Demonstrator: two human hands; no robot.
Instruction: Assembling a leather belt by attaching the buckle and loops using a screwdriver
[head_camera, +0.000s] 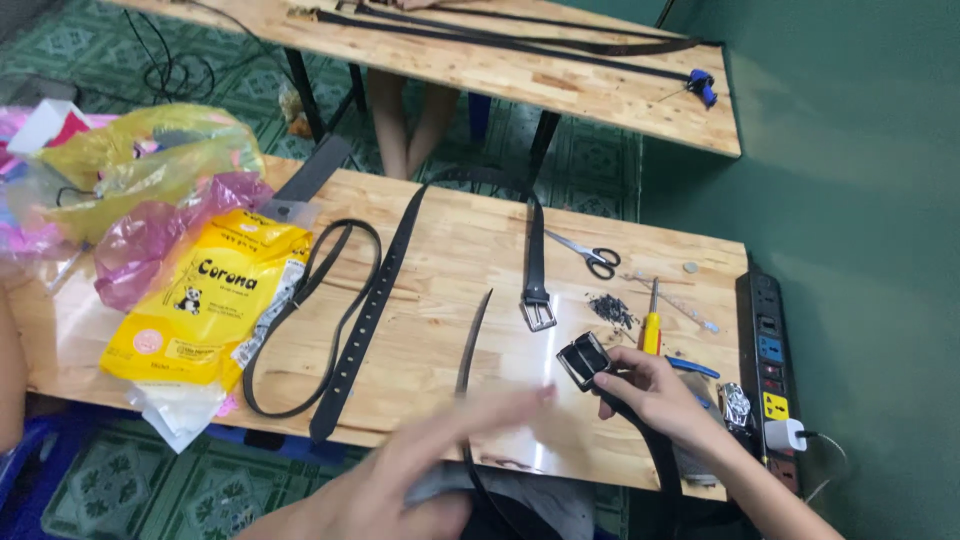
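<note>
While my right hand (645, 392) closes its grip on a black belt (655, 450) just behind the dark square buckle (585, 358), that buckle sticks out up and to the left of my fingers, raised slightly off the desk (450, 260). Strap runs from the grip down toward my lap. My left hand (470, 440) is motion-blurred, spread flat and low to the left of the grip; I cannot tell whether it holds anything, though a thin dark strap (472, 345) passes under it. Just above the grip: a yellow-handled screwdriver (651, 325) and a small pile of dark scraps (610, 310). Further above, scissors (590, 257). Up-left, a second belt with a silver buckle (538, 315). Far left, a long punched belt (365, 310) and a yellow packet (205, 300). Right of the grip, a power strip (768, 360).
</note>
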